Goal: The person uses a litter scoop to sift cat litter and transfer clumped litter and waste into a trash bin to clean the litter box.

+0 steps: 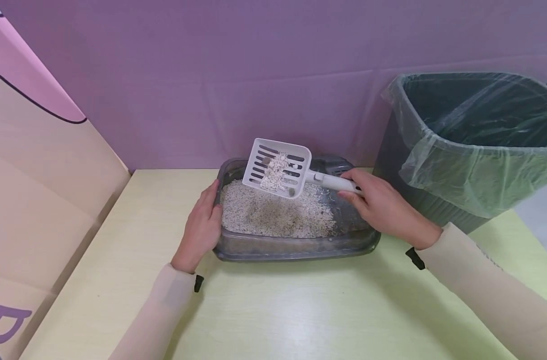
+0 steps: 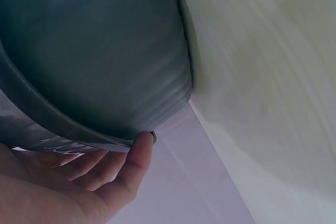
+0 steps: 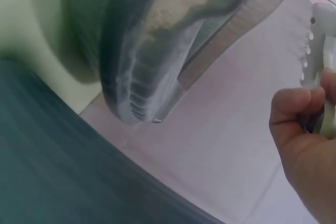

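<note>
A grey litter box full of pale litter stands on the table. My left hand grips its left rim; in the left wrist view the fingers of that hand bend at the rim of the box. My right hand holds a white slotted litter scoop by its handle, above the box. Litter and a few darker clumps lie on the scoop's slotted head. In the right wrist view, my right hand pinches the scoop beside the box.
A dark bin lined with a clear plastic bag stands right of the litter box. A purple backdrop rises close behind the box, with a printed panel at the left. The light table extends in front.
</note>
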### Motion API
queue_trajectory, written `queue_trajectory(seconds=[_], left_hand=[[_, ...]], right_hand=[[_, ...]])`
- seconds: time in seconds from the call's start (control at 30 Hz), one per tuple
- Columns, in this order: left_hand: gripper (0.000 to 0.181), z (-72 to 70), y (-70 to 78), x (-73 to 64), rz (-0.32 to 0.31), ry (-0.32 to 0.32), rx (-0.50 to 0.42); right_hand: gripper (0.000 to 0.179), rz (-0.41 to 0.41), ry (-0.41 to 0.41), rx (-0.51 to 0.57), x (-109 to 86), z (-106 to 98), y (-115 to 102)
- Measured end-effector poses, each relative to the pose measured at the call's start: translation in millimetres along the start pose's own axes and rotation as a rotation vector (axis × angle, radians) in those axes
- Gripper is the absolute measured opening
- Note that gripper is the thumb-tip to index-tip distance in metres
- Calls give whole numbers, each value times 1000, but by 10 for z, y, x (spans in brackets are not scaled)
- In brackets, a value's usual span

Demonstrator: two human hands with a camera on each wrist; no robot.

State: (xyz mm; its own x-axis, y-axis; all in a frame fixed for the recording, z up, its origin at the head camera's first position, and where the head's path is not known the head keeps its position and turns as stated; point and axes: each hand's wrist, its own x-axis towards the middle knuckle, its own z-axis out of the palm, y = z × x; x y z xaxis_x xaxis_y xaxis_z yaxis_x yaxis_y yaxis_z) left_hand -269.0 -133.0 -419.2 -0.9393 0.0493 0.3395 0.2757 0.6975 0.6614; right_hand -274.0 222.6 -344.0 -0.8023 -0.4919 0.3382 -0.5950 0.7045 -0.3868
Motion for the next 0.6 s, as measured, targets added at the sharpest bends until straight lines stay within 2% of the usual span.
queue_trajectory(seconds=[0.6], left_hand=[[55,-9,16,-5,1,-3,1]], right_hand=[[28,-22,83,-15,-85,55,53]])
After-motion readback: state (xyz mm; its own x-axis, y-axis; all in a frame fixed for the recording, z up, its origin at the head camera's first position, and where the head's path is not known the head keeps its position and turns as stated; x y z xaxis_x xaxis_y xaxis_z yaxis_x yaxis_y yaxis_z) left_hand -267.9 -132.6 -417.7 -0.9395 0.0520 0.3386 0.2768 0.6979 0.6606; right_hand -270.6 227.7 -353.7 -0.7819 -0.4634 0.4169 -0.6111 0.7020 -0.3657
